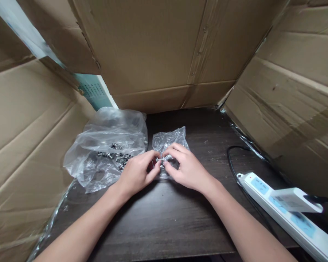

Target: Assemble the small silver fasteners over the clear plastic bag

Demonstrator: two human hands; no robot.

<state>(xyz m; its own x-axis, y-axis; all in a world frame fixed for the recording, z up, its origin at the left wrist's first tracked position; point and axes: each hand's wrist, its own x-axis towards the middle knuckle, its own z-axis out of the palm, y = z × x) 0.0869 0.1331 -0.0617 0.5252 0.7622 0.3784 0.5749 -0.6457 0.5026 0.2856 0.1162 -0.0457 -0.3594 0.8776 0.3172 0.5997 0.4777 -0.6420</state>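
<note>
Between my two hands is a small silvery bolt-like piece (160, 159), lying roughly level. My left hand (138, 168) pinches its left end with thumb and forefinger, and something red shows behind those fingers. My right hand (183, 163) has its thumb and fingertips closed at the right end. Under and behind the hands lies a small crumpled clear plastic bag (169, 139); what is inside is mostly covered by the fingers. To the left, a larger clear plastic bag (112, 127) lies open, with several dark and silvery metal parts (115, 155) on it, close to my left hand.
Cardboard walls (158, 47) enclose the dark wooden table (158, 218) at the back and both sides. On the right lies a white power strip (287, 214) with a plugged-in white adapter (296, 200). A black cable (229, 160) loops beside it.
</note>
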